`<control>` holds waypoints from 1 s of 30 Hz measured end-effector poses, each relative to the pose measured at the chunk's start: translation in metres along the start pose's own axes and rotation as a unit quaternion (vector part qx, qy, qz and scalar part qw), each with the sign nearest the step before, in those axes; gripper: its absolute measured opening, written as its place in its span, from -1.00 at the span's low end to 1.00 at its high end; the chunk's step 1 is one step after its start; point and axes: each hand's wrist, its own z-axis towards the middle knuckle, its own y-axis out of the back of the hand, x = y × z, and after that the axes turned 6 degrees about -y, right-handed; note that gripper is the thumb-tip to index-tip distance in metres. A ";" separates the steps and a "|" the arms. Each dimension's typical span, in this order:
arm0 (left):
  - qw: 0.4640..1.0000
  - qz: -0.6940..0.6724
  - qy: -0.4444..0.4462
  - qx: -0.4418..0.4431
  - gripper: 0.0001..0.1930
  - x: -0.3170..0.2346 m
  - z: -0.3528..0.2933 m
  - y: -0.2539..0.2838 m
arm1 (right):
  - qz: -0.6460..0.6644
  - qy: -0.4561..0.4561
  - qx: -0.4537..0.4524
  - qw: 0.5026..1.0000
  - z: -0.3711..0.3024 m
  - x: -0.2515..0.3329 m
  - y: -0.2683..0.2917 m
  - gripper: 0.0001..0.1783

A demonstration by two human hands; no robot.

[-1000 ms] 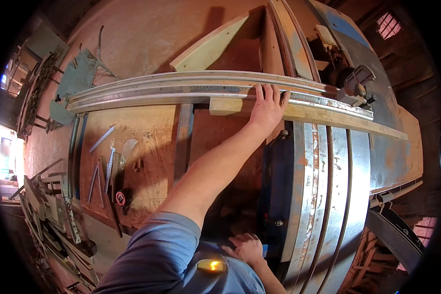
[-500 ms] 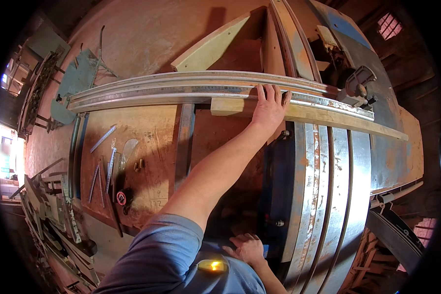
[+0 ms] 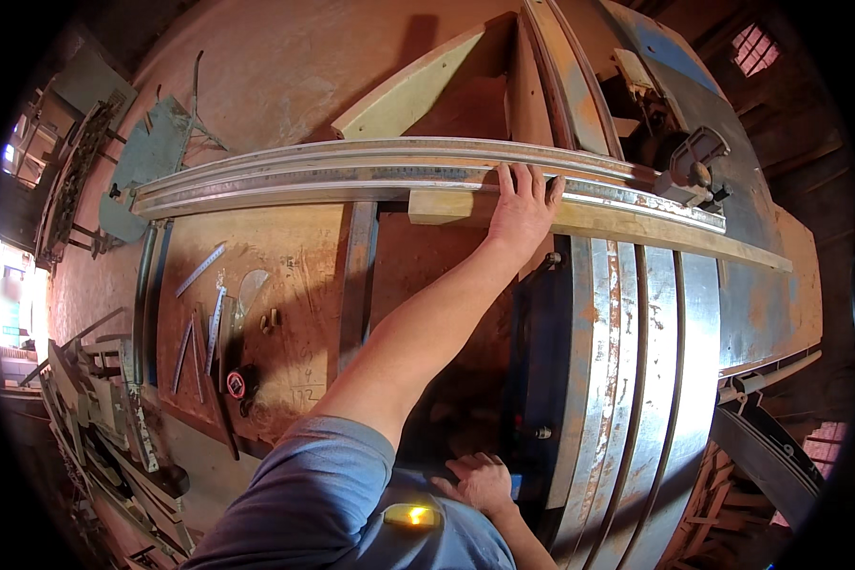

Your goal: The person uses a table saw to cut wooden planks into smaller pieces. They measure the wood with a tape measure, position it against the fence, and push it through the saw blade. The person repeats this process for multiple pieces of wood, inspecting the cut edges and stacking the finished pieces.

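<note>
The slotted metal tabletop (image 3: 698,323) spreads on the near side of the long metal rail (image 3: 332,178), beneath the rail's right part. Left of it, also on the near side and toward the rail's left end, lies a stained wooden board (image 3: 304,237). Beyond the rail, near its middle, a slanted wooden plank (image 3: 413,90) stands apart from it.

The wood strip (image 3: 627,228) lies along the rail's near edge, its right end reaching past the rail's. The left hand (image 3: 522,211) lies across this strip with its fingertips over the rail; whether it clasps the wood or just presses on it, I cannot tell. The right hand (image 3: 480,483) is well apart from the rail, on its near side, fingers loosely bent; I cannot tell whether it holds anything.

Compared with a second ago, both hands and the strip keep their places relative to the rail.

On the board, nearer than the rail's left part, are a tape measure (image 3: 238,382), a white ruler (image 3: 200,269) and small wooden pegs (image 3: 268,321).
</note>
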 end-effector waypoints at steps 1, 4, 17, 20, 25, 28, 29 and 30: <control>1.000 0.000 0.000 -0.001 -0.41 0.000 0.000 0.001 | 0.003 -0.001 -0.002 1.000 0.000 0.000 0.000 -0.46; 1.000 0.000 0.000 -0.001 -0.42 -0.001 0.000 0.001 | -0.016 -0.028 0.070 0.997 0.003 0.002 0.005 -0.37; 1.000 -0.003 0.005 0.007 -0.41 -0.001 0.000 0.002 | -0.006 0.000 -0.001 1.000 0.000 -0.001 -0.002 -0.46; 1.000 -0.005 0.008 0.007 -0.41 -0.001 0.000 0.002 | -0.001 -0.002 0.001 1.000 0.000 0.000 -0.002 -0.46; 1.000 -0.009 0.004 0.014 -0.40 -0.001 -0.001 0.006 | -0.002 -0.001 0.001 1.000 0.001 0.001 0.000 -0.47; 1.000 -0.014 0.006 0.016 -0.40 -0.001 -0.001 0.004 | -0.006 -0.002 -0.003 1.000 0.000 0.001 -0.001 -0.47; 1.000 -0.016 0.006 0.016 -0.40 -0.001 -0.001 0.004 | -0.007 -0.003 -0.005 1.000 0.000 0.001 -0.002 -0.47; 1.000 -0.018 0.006 0.015 -0.40 -0.001 -0.001 0.005 | -0.005 -0.003 -0.006 1.000 0.000 0.001 -0.002 -0.47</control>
